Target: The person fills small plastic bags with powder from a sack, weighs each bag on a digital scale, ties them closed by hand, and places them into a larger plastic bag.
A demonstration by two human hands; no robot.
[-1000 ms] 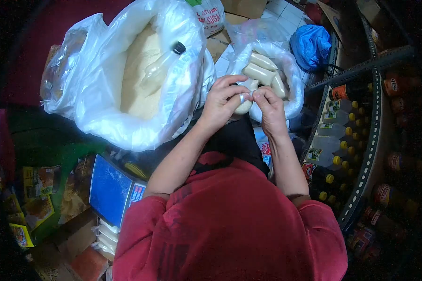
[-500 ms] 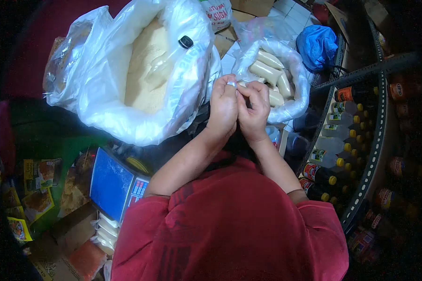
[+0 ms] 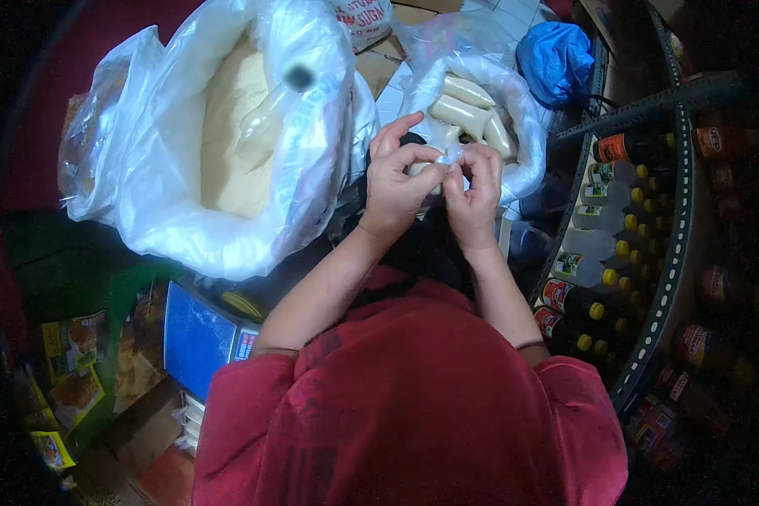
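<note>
My left hand (image 3: 394,184) and my right hand (image 3: 475,192) pinch the gathered neck of a small clear plastic bag (image 3: 452,153) between them. The left index finger is raised. Pale filling shows below the fingers, but most of the bag is hidden by my hands. Just beyond, a white plastic-lined container (image 3: 527,173) holds several filled, sausage-shaped plastic bags (image 3: 461,112). To the left stands a big open sack lined with clear plastic (image 3: 219,253), full of pale granules (image 3: 228,143). A clear plastic scoop (image 3: 260,126) rests in the granules.
A blue digital scale (image 3: 196,337) sits below the sack. Bottles with yellow caps (image 3: 594,240) line a metal rack (image 3: 679,219) at right. A blue plastic bag (image 3: 555,63) and a printed sugar sack (image 3: 364,21) are at the back. Food packets (image 3: 76,388) hang at left.
My hands have moved slightly down and apart, so the bag's twisted neck now shows between them. The left index finger has lifted. The view has shifted a little.
</note>
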